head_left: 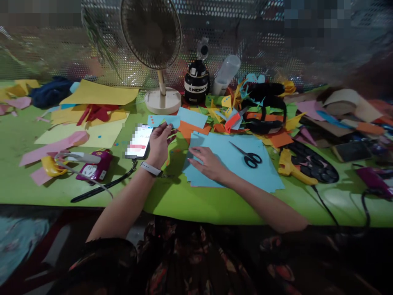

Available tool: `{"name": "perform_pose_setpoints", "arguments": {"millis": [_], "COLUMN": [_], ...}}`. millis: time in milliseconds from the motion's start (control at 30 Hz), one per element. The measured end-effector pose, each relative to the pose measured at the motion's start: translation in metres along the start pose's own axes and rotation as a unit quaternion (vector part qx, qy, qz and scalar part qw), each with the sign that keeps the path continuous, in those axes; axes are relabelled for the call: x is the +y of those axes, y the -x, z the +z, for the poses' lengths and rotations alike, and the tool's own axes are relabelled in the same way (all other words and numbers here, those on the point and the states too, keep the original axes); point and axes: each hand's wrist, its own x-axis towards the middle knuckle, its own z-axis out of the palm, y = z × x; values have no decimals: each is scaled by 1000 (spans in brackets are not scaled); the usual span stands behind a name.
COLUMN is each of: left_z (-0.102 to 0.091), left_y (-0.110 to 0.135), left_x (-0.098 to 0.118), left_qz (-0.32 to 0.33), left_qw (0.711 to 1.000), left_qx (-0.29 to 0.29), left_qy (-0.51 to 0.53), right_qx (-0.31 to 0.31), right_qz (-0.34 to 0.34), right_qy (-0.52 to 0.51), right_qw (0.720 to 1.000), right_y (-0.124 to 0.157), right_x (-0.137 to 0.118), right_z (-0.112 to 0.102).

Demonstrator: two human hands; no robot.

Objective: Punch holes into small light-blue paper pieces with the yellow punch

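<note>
My left hand is raised over the table beside a lit phone, its fingers loosely bent and apart. Nothing shows between them. Just beyond the fingertips lies a light blue paper strip with orange dots at one end. My right hand rests on a stack of light blue paper sheets, fingers stretched out and holding nothing. Black-handled scissors lie on the same stack, right of that hand, with their blades pointing up and left.
A fan, a black jar and colourful paper scraps line the back. At left are yellow sheets and a purple power socket. A yellow glue gun with a cord lies at right.
</note>
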Motion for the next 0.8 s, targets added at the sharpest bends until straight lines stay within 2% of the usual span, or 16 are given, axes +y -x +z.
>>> {"name": "perform_pose_setpoints", "arguments": {"millis": [200,367,567,700,800], "left_z": [2,2,3,3,3], "left_y": [3,4,5,6,6], "left_x": [1,2,4,3,1], "left_qz": [2,-5,-11,-10,-9], "left_qw": [1000,1000,1000,1000,1000], "left_qx": [-4,-7,-8,-10,-14], "left_qy": [-1,18,25,17,16], "right_qx": [-28,-42,-37,-20,17], "right_qz": [-40,-46,-79,-67,-15], "right_qy": [162,199,206,139,-34], "right_qw": [986,978,975,988,999], "right_y": [-18,-37,-43,-44,-45], "right_x": [-19,-24,-23,-21,-12], "right_z": [13,22,30,27,20]}}
